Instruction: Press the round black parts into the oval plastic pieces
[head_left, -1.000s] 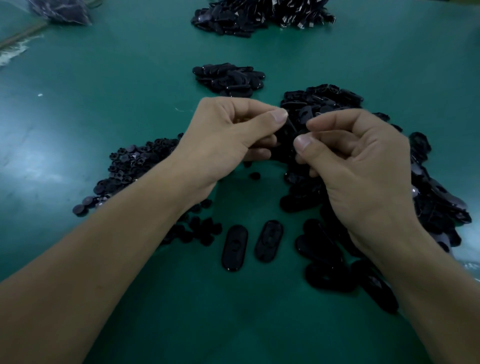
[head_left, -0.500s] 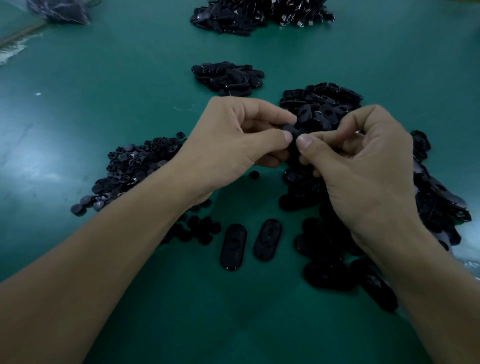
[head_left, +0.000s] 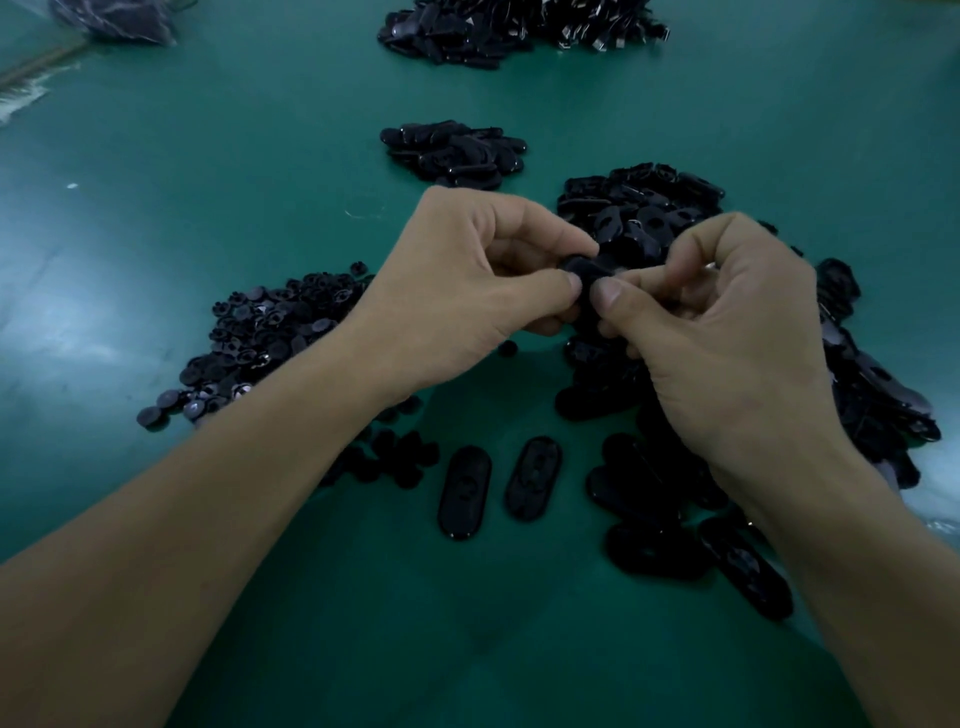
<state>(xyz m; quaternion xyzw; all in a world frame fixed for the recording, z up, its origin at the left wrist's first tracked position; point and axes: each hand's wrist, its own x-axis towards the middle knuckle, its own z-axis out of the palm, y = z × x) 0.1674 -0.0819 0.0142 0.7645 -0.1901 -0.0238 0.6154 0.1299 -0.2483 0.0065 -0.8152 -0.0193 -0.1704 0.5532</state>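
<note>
— Since our 2 thumbs stood lifted and apart 1 second ago, what do we make of them now?

— They have come down and closed in. Our left hand (head_left: 467, 291) and right hand (head_left: 727, 332) both pinch the small black oval plastic piece (head_left: 584, 267), held in the air between them above the green tabletop (head_left: 208, 182). The thumb tips sit side by side, almost touching, on its near edge.

— So we are at the pressing step?

— We judge so. The round black part is hidden under our fingers, so we cannot tell whether it has seated.

— And the stock?

— Unmoved. The heap of round black parts (head_left: 270, 338) lies to the left, the heap of black oval pieces (head_left: 644, 208) lies just behind our hands, and 2 loose oval pieces (head_left: 464, 491) lie flat near us.

— Then we should feel for the snap before letting go, since a half-seated part may pop out.
</note>
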